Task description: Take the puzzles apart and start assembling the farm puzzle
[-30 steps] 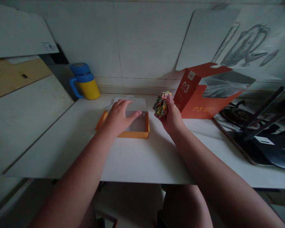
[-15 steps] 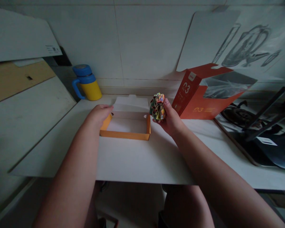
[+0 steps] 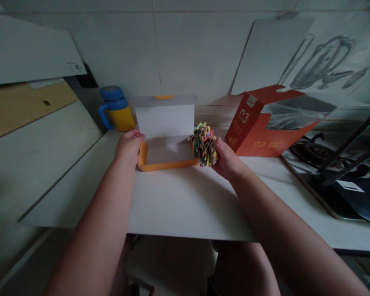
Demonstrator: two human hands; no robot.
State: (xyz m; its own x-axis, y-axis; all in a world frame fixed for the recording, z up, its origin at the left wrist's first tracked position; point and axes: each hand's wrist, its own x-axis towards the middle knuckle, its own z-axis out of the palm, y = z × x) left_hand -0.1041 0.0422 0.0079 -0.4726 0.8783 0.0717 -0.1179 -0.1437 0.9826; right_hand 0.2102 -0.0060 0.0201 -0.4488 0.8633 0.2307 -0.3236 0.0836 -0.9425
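Note:
An orange-edged cardboard box [image 3: 166, 165] with a pale inside lies on the white table, its lid [image 3: 166, 119] raised upright at the back. My left hand [image 3: 130, 147] is closed on the box's back left corner, near the lid's hinge; part of its grip is hidden. In my right hand [image 3: 225, 159] is a thick bundle of colourful cardboard puzzle pieces [image 3: 205, 144], pinched between thumb and fingers. The bundle is at the box's right side and covers its back right corner. Whether it touches the box I cannot tell.
A yellow and blue mug [image 3: 117, 109] stands behind my left hand. To the right is a tilted red box [image 3: 265, 127] with clear plastic at its opening. A gas stove [image 3: 314, 152] and black rack lie further right. Pale boards [image 3: 33, 127] lean at the left.
The box's lid has swung up from lying back to upright. The box has shifted slightly away from me and to the right. My right hand still holds the puzzle pieces, now a little lower.

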